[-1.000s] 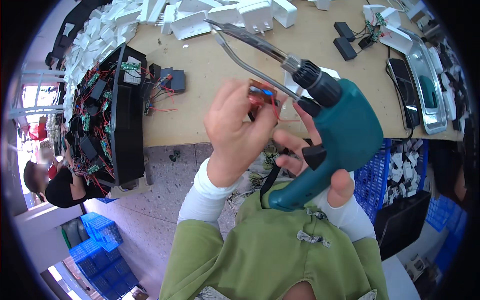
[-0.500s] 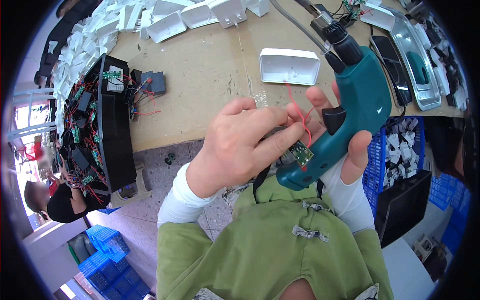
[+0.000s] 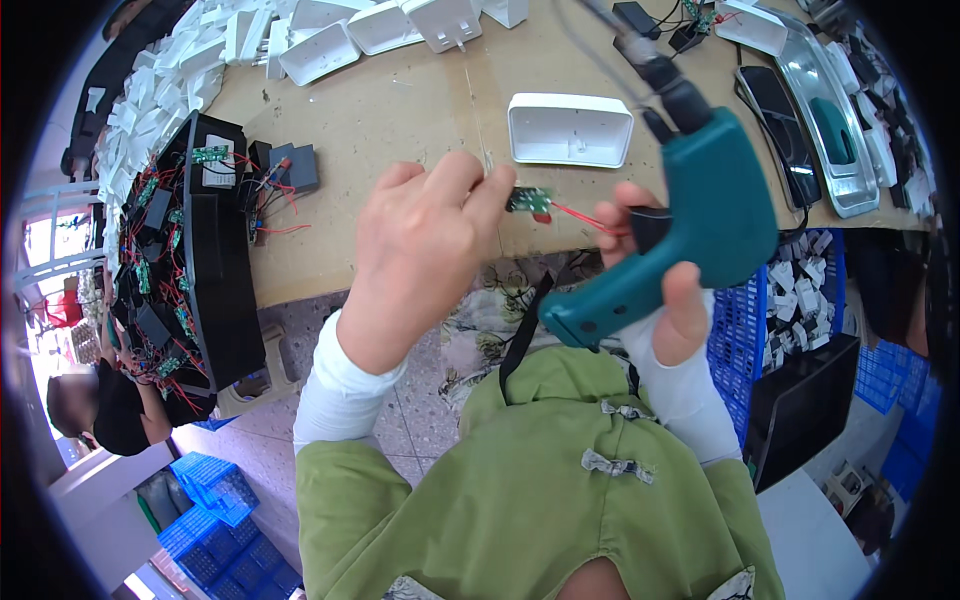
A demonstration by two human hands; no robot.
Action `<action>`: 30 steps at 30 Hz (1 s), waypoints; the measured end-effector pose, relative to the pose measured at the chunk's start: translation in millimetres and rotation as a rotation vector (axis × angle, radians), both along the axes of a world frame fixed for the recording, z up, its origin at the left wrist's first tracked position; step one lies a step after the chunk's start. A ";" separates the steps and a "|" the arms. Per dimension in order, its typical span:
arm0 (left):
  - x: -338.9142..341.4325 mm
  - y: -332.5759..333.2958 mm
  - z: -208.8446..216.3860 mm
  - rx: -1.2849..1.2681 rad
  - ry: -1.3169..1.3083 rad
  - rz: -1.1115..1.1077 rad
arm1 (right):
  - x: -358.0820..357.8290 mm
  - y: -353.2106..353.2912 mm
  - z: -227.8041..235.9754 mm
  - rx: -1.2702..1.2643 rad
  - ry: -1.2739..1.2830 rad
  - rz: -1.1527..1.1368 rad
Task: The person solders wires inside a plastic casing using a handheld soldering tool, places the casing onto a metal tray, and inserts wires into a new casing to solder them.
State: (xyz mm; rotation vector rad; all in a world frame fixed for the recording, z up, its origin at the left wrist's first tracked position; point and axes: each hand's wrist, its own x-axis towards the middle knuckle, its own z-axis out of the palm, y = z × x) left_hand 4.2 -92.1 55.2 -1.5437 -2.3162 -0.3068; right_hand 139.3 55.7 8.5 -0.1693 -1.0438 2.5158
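My left hand (image 3: 425,255) is closed, pinching a small green circuit board (image 3: 532,201) at its fingertips over the table's near edge. From the board, red wires (image 3: 585,217) stretch across to the fingertips of my right hand (image 3: 680,305). That hand is wrapped round a teal pistol-grip soldering gun (image 3: 722,190) with a black trigger; the gun hides part of the palm and fingers. Its metal front end points up and away, blurred, with a grey tube alongside. Just beyond the board, an open white plastic case (image 3: 570,132) lies on the table.
A black bin (image 3: 222,290) of wired boards stands left, beside a dark block (image 3: 296,167). White cases (image 3: 320,55) pile up at the back left. At right are a phone (image 3: 780,130), a metal tray (image 3: 835,120) and a blue crate (image 3: 733,340). Another person sits far left.
My left hand has moved left with the board, drawing the red wires out straight toward my right hand. The soldering gun has shifted slightly left and down.
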 end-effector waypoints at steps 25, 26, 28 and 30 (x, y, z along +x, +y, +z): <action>0.2 32.8 -34.7 0.253 -0.366 -0.257 | -7.5 1.0 -20.1 0.077 -0.073 0.036; 0.5 33.7 -35.6 0.252 -0.369 -0.260 | -6.7 1.6 -20.0 0.077 -0.078 0.034; -0.2 34.6 -38.7 0.274 -0.326 -0.260 | -6.0 3.3 -21.5 0.076 -0.085 0.031; 2.1 36.3 -39.8 0.288 -0.345 -0.254 | -3.9 6.8 -23.7 0.079 -0.060 0.011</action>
